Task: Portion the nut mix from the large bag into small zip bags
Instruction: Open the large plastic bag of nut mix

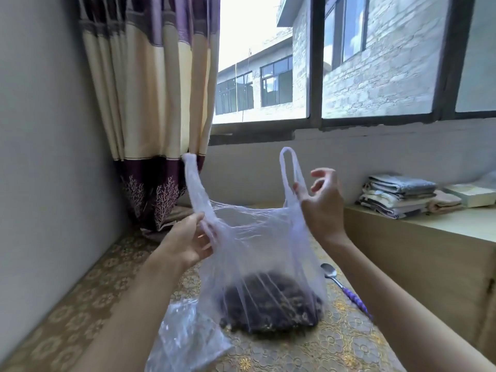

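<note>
Crumpled clear plastic, probably the small zip bags [185, 336], lies nearest on the table at lower left; how many cannot be counted, and the bottom edge cuts it off. Just beyond, one large bag [257, 253] of thin translucent plastic stands on the patterned tablecloth [88, 285], with one dark heap of nut mix [271, 304] at its bottom, blurred through the film. It has two handle loops. One left hand [188, 244] grips the left loop's base, fingers curled round it. One right hand [320, 200] pinches the right loop, its other fingers spread loosely. One spoon [345, 288] with a purple handle lies right of the bag, partly behind the right forearm. Farther right, one stack of folded cloths [397, 194] sits on a wooden ledge [418, 251].
</note>
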`<state>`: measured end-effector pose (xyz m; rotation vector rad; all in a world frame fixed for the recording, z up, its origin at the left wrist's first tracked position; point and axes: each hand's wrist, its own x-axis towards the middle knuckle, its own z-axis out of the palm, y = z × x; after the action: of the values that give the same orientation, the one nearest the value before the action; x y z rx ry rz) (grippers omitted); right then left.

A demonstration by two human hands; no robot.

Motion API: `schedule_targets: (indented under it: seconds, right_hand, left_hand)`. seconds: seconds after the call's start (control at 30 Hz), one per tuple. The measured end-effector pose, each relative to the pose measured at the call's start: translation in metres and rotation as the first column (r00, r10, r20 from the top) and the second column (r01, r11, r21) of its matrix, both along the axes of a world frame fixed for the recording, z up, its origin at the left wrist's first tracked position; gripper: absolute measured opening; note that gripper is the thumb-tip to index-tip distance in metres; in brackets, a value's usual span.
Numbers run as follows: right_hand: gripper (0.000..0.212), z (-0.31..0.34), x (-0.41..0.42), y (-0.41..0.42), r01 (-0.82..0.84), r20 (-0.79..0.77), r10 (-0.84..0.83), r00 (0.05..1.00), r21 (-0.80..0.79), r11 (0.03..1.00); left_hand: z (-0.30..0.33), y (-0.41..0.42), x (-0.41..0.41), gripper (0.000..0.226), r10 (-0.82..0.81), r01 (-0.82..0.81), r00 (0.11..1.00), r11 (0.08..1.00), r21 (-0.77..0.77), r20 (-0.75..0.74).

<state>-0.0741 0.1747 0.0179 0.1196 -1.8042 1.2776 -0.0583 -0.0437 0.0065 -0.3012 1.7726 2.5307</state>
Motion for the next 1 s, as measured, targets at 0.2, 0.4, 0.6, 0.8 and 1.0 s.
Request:
schedule_targets:
  seconds: [0.2, 0.4, 0.6, 0.8, 1.0]
  right_hand:
    - [0.025, -0.013, 0.005, -0.044, -0.309, 0.214, 0.242, 0.946, 0.822, 0.479]
    - [0.030, -0.032, -0.015, -0.030, -0.338, 0.363, -0.022, 0.932, 0.887, 0.314]
    - [0.032, -0.033, -0.023, 0.007, -0.291, 0.394, -0.187, 0.900, 0.862, 0.414]
    - [0.043, -0.049, -0.024, 0.065, -0.464, 0.748, -0.206, 0.631, 0.577, 0.672]
    - [0.052, -0.063, -0.014, 0.093, -0.527, 0.891, 0.156, 0.426, 0.104, 0.843]
  left_hand:
    - [-0.004, 0.023, -0.001, 0.041, -0.015, -0.018, 0.992, 0.965, -0.263, -0.123]
    - [-0.012, 0.025, -0.009, 0.012, 0.143, -0.202, 0.959, 0.951, -0.233, -0.245]
    - [-0.020, -0.015, -0.008, 0.009, 0.111, -0.089, 0.992, 0.945, 0.314, -0.052]
    - [-0.043, -0.059, -0.014, 0.016, -0.062, -0.027, 0.981, 0.894, 0.447, 0.183]
    - [-0.057, -0.054, -0.011, 0.020, -0.011, -0.015, 0.975, 0.994, 0.113, 0.221]
